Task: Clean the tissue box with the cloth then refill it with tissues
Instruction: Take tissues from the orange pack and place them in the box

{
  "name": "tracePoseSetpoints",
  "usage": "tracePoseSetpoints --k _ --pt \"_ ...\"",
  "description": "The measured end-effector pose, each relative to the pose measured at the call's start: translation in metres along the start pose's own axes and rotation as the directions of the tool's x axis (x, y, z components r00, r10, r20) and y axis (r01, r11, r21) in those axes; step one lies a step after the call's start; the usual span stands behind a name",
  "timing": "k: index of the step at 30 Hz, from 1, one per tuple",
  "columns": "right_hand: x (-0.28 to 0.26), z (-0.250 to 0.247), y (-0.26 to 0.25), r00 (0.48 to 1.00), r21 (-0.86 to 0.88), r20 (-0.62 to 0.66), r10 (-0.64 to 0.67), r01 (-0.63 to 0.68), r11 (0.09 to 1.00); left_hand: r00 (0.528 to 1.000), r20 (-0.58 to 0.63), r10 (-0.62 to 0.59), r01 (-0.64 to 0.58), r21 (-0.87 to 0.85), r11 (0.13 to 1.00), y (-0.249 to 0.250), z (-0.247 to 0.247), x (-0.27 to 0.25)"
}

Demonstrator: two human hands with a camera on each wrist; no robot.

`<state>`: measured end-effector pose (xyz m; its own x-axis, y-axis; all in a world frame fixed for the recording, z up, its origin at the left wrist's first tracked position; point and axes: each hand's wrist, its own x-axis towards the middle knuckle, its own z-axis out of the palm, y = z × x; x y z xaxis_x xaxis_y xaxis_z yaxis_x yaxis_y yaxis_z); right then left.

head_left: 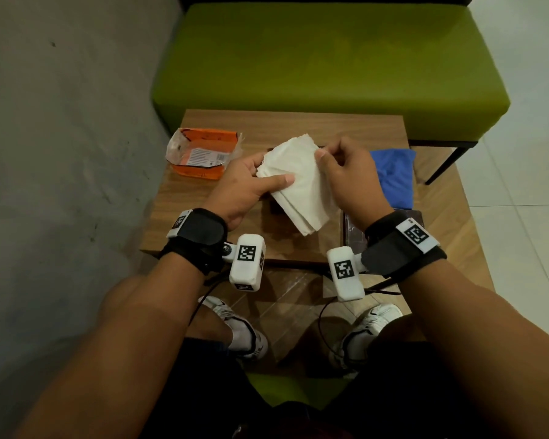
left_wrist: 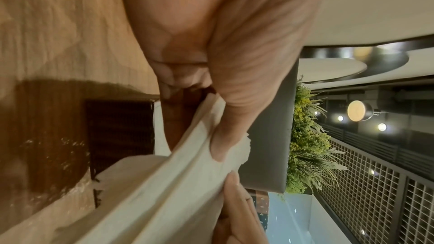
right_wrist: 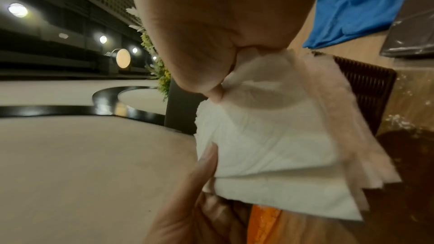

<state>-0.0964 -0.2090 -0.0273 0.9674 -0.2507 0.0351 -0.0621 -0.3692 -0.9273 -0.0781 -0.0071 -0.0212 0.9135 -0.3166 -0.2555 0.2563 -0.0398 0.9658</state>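
The left hand (head_left: 235,188) grips the tissues (head_left: 298,185) at their 9 o'clock edge, thumb laid across the top sheet and fingers curled beneath. The right hand (head_left: 346,182) pinches the stack's 1 o'clock corner between thumb and fingertips. Both hold the stack in the air above the worktop (head_left: 203,213), tilted, its loose end pointing toward 5 o'clock.

The likeliest trouble comes from the sheets themselves. In the right wrist view the lower edges fan apart and look frayed, so a pull from the two hands in opposite directions could tear a thin ply, or let inner sheets slide out and drop. A stack this splayed may also catch on the rim of the box (right_wrist: 366,92) and crumple going in, if it is not squared first.

The box is mostly hidden: only a dark ribbed wall shows under the tissues in the wrist views, and from the head view it is barely visible beneath the stack, so I cannot tell whether it is empty. The left fingers under the tissues are out of sight. At 3 o'clock of the hands lies the blue cloth (head_left: 393,175), and a dark flat piece (head_left: 354,236), perhaps the lid, is partly covered by the right wrist. At 10 o'clock sits the orange wrapper (head_left: 203,153), torn open, its print unreadable.
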Motion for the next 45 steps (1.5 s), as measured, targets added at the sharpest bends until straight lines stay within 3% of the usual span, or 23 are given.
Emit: tracePoseSetpoints --k 2,6,12,14,18,25,28,31,34,37,39,41,42,43,45 --pt "-0.002 0.002 -0.004 0.999 0.019 -0.013 -0.046 0.047 0.999 1.0 -0.008 -0.006 0.006 -0.01 1.0 0.0 0.0 -0.002" --pt "-0.001 0.008 -0.007 0.987 -0.021 0.086 -0.136 0.138 0.99 1.0 -0.003 -0.003 0.003 -0.006 1.0 0.001 0.003 -0.006" --pt "0.01 0.004 -0.006 0.999 0.111 -0.044 0.004 0.001 0.994 0.999 -0.032 -0.027 0.027 0.013 1.0 -0.006 -0.002 -0.009" --pt "0.008 0.004 -0.008 0.999 0.129 -0.009 -0.032 0.033 0.991 0.999 -0.037 -0.03 0.03 0.01 1.0 -0.005 -0.002 -0.01" --pt "0.003 0.009 -0.01 0.978 -0.02 0.17 -0.125 0.13 0.991 1.0 -0.014 -0.024 0.024 -0.003 1.0 -0.003 0.001 -0.011" --pt "0.003 0.008 -0.014 0.994 0.063 0.106 0.004 -0.011 0.998 0.999 0.026 -0.029 0.031 -0.084 0.996 -0.003 -0.001 -0.011" --pt "-0.001 0.006 -0.024 0.968 0.065 0.223 0.113 -0.13 0.989 0.998 0.053 -0.044 0.052 -0.165 0.985 -0.002 -0.002 -0.007" --pt "-0.004 -0.002 -0.029 0.879 0.121 0.4 0.257 -0.329 0.936 0.995 0.068 -0.069 0.084 -0.259 0.962 0.002 -0.005 -0.004" --pt "-0.005 -0.008 -0.027 0.817 0.251 0.541 0.201 -0.385 0.888 0.993 0.074 -0.091 0.109 -0.294 0.95 0.005 -0.008 -0.002" --pt "-0.003 -0.008 -0.025 0.831 0.319 0.524 0.185 -0.393 0.862 0.992 0.022 -0.128 0.13 -0.249 0.96 0.004 -0.007 -0.001" --pt "0.001 -0.007 -0.025 0.895 0.269 0.404 0.191 -0.316 0.91 0.978 -0.158 -0.133 0.117 -0.105 0.988 0.004 -0.005 0.0" --pt "0.005 -0.005 -0.028 0.967 0.058 0.228 0.117 -0.133 0.989 0.935 -0.341 -0.1 0.109 0.007 0.994 0.006 -0.002 -0.003" --pt "0.004 -0.002 -0.03 0.987 -0.053 0.158 0.033 -0.025 0.998 0.936 -0.338 -0.098 0.108 0.01 0.994 0.008 0.001 -0.005" --pt "0.003 0.002 -0.031 0.989 -0.134 0.135 -0.057 0.075 0.988 0.96 -0.261 -0.106 0.103 -0.024 0.994 0.012 0.006 -0.008" --pt "-0.003 0.01 -0.036 0.957 -0.196 0.236 -0.167 0.215 0.957 0.993 -0.021 -0.116 0.11 -0.171 0.979 0.019 0.018 -0.015"
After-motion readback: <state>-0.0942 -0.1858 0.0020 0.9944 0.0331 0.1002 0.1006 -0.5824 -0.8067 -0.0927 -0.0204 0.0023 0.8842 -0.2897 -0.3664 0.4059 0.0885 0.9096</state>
